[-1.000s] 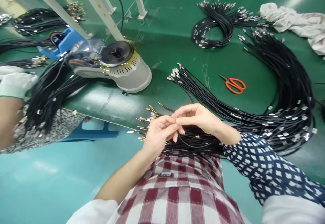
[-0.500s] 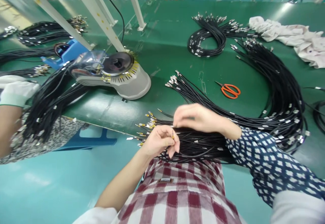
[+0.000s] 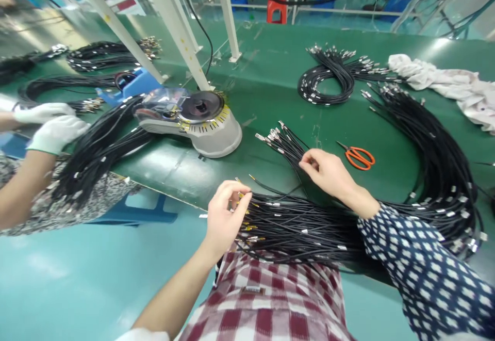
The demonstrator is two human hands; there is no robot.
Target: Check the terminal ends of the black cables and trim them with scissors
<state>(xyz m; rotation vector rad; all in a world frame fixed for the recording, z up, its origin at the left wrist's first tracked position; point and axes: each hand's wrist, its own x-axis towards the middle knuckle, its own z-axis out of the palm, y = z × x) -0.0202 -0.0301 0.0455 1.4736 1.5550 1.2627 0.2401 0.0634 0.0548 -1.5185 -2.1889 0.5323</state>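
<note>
My left hand (image 3: pixel 223 212) pinches the gold-tipped end of a thin black cable at the near edge of the green table (image 3: pixel 270 83). That end belongs to a flat bundle of black cables (image 3: pixel 301 227) lying across the edge in front of me. Farther out, my right hand (image 3: pixel 328 169) has its fingers closed on cables of a second bundle with silver connectors (image 3: pixel 282 140).
A grey round tape dispenser (image 3: pixel 197 119) stands left of centre. Orange scissors (image 3: pixel 358 156) lie beyond my right hand. A coiled cable bundle (image 3: pixel 328 75) and a white cloth (image 3: pixel 444 83) lie at the back. At the left, a co-worker's gloved hands (image 3: pixel 54 124) handle more cables.
My hands have parted. The right hand moved out from the left hand to the silver-tipped bundle. The left hand stayed at the table edge with a cable end. The view tilted upward.
</note>
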